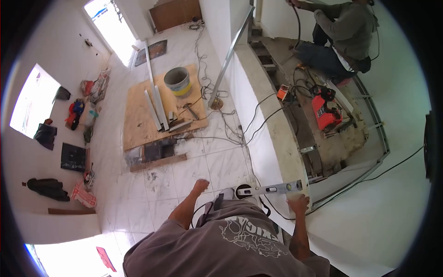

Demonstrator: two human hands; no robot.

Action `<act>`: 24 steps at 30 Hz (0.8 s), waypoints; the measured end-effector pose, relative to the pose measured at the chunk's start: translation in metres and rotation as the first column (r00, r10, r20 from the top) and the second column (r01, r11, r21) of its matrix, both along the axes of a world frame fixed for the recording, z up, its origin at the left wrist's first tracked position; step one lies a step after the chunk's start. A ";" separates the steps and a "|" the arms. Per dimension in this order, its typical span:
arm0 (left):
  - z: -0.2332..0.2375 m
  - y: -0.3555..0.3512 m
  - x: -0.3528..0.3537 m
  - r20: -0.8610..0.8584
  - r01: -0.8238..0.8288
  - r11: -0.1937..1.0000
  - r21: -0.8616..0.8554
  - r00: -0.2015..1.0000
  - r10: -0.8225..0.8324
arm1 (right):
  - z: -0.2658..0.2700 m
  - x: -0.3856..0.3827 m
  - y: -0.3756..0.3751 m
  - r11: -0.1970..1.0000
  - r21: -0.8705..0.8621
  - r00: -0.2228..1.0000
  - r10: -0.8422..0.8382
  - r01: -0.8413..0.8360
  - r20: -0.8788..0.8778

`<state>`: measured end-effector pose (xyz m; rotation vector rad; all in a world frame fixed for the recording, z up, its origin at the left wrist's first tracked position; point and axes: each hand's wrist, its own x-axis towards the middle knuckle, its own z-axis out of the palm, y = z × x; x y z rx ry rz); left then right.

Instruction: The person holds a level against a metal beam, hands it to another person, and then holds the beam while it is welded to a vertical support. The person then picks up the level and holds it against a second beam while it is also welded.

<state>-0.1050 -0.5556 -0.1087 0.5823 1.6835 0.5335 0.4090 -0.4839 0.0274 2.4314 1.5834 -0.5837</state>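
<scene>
A silver spirit level point(272, 189) with a green vial spans from the top of the low wall out over the floor side, in front of my body. My right hand point(298, 203) is closed at the level's right end, over the wall top; the fingers are partly hidden. My left hand point(200, 185) hangs over the tiled floor with its fingers curled in and nothing visible in them. Just left of the level's end shows a dark round opening or container point(242, 190), partly covered by the level.
The low wall point(258, 87) separates the tiled floor from a framed pit. A co-worker point(344, 32) sits there, holding a cable, near a red machine point(325, 113). On the left, a plywood sheet point(138, 111) bears a bucket point(178, 82), metal profiles and a hammer point(189, 110). Cables point(226, 134) cross the floor.
</scene>
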 end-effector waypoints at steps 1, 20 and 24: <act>-0.034 -0.010 -0.012 0.003 0.131 0.990 0.057 0.991 -0.131 | -0.009 0.002 -0.004 0.998 0.053 1.000 0.014 -0.016 0.027; 0.011 -0.022 0.012 0.058 -0.080 0.960 -0.267 0.993 0.099 | -0.017 0.001 -0.007 0.993 0.076 0.995 -0.092 0.095 -0.049; 0.021 -0.003 0.020 0.089 -0.060 0.978 -0.201 0.993 0.079 | -0.011 -0.001 -0.005 0.991 0.058 0.992 -0.118 0.120 -0.043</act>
